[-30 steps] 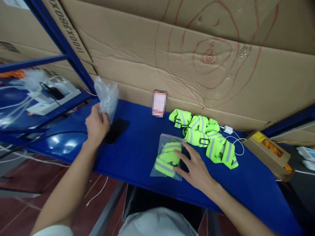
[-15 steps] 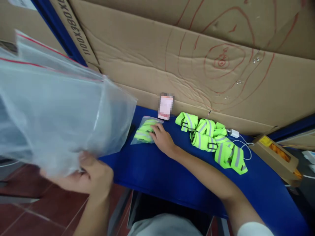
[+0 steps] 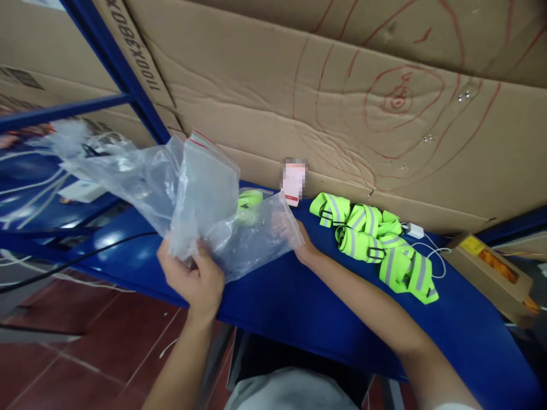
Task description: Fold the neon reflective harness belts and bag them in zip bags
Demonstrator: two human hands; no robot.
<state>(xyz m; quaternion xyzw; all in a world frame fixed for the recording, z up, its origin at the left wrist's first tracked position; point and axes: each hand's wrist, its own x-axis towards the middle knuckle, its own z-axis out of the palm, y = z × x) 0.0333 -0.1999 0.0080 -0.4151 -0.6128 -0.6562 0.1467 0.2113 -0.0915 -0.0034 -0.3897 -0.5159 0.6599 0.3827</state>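
Note:
My left hand [image 3: 192, 279] is closed on several clear zip bags [image 3: 207, 188] with red seal lines, held above the table. The bags fan out to both sides of it. My right hand [image 3: 290, 228] lies behind or inside the right-hand bag flap, and its blurred fingers show only faintly through the plastic; I cannot make out what they hold. A neon-green reflective strap [image 3: 250, 199] in a clear bag lies on the table just behind the held bags, which cover part of it. More rolled green straps [image 3: 359, 242] with grey stripes and black buckles lie right of my right hand.
The blue table [image 3: 333, 302] runs along a cardboard wall [image 3: 239, 85] with red drawn rings. A phone-like object [image 3: 294, 181] leans there, its screen blurred. At right are a white charger [image 3: 413, 230] with a cable and a cardboard box [image 3: 491, 273]. Cables lie at left.
My left hand has moved right and the bags have swung right, now partly covering the bagged strap. My right hand has gone from that strap to behind or inside the bag flap.

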